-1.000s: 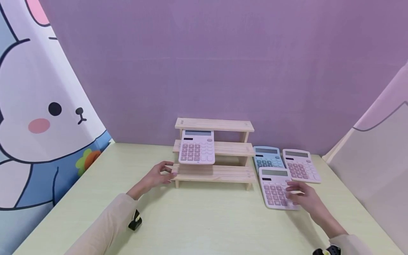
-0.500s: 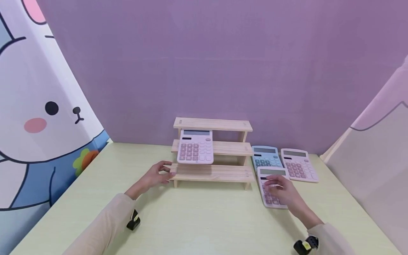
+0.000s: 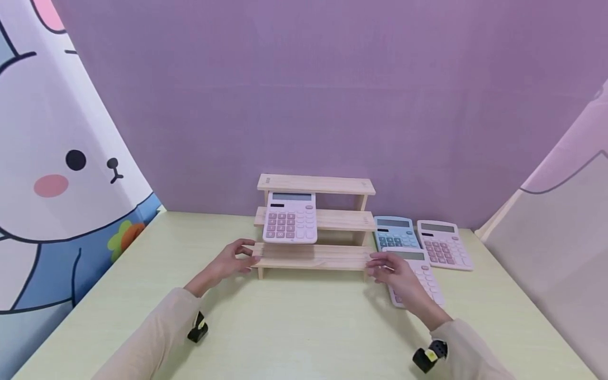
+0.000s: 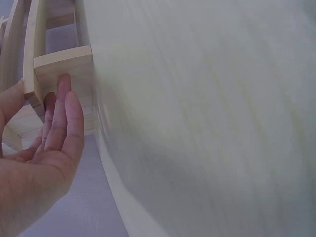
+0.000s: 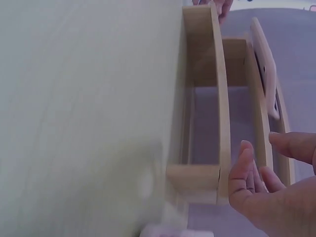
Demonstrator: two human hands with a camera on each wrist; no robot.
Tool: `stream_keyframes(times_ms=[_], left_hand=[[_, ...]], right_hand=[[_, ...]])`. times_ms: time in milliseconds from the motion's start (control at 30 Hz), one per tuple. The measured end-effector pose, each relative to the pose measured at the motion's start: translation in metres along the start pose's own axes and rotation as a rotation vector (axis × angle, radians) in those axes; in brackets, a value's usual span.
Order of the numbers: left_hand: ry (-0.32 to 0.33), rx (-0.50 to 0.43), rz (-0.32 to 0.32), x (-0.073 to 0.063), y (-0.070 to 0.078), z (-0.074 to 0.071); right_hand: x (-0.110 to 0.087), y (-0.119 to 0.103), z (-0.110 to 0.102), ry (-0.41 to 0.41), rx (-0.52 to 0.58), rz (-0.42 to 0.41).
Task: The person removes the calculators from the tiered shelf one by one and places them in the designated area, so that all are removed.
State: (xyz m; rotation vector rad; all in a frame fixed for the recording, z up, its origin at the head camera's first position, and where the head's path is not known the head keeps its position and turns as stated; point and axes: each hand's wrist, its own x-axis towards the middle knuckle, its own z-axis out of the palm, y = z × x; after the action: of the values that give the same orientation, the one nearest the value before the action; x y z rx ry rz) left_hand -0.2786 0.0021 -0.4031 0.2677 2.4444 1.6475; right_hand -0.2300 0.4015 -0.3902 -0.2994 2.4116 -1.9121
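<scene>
A three-step wooden display stand (image 3: 328, 256) stands on the table, a pink calculator (image 3: 291, 217) leaning on its middle step at the left. My left hand (image 3: 231, 261) holds the left end of the bottom step. In the left wrist view the thumb (image 4: 12, 101) lies on the board's top edge and the fingers (image 4: 58, 121) reach under it to the end leg. My right hand (image 3: 395, 275) is at the stand's right end, fingers loosely bent, fingertips right at the bottom step. Behind that hand lies another pink calculator (image 3: 429, 285), partly covered by it.
To the right of the stand lie a blue calculator (image 3: 396, 235) and one more pink calculator (image 3: 445, 245). The front pink one overlaps the blue one's lower edge in the head view. A purple backdrop (image 3: 323, 105) rises behind the pale table (image 3: 304, 327).
My right hand has moved left from the front pink calculator to the stand's right end. That calculator stays on the table. The left hand keeps its place at the stand.
</scene>
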Motion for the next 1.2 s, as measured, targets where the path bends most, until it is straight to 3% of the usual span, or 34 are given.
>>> stream_keyframes(times_ms=[133,467,1200], left_hand=[[0.002,0.003,-0.003,0.000,0.001,0.000],[-0.005,0.004,0.005,-0.004,0.005,0.000],[-0.003,0.014,-0.004,-0.005,0.008,0.002]], right_hand=[[0.006,-0.003,0.009,-0.017,0.062,-0.010],[0.018,-0.016,0.029,-0.018,0.135,0.093],[0.045,-0.032,0.078,-0.009,0.351,0.096]])
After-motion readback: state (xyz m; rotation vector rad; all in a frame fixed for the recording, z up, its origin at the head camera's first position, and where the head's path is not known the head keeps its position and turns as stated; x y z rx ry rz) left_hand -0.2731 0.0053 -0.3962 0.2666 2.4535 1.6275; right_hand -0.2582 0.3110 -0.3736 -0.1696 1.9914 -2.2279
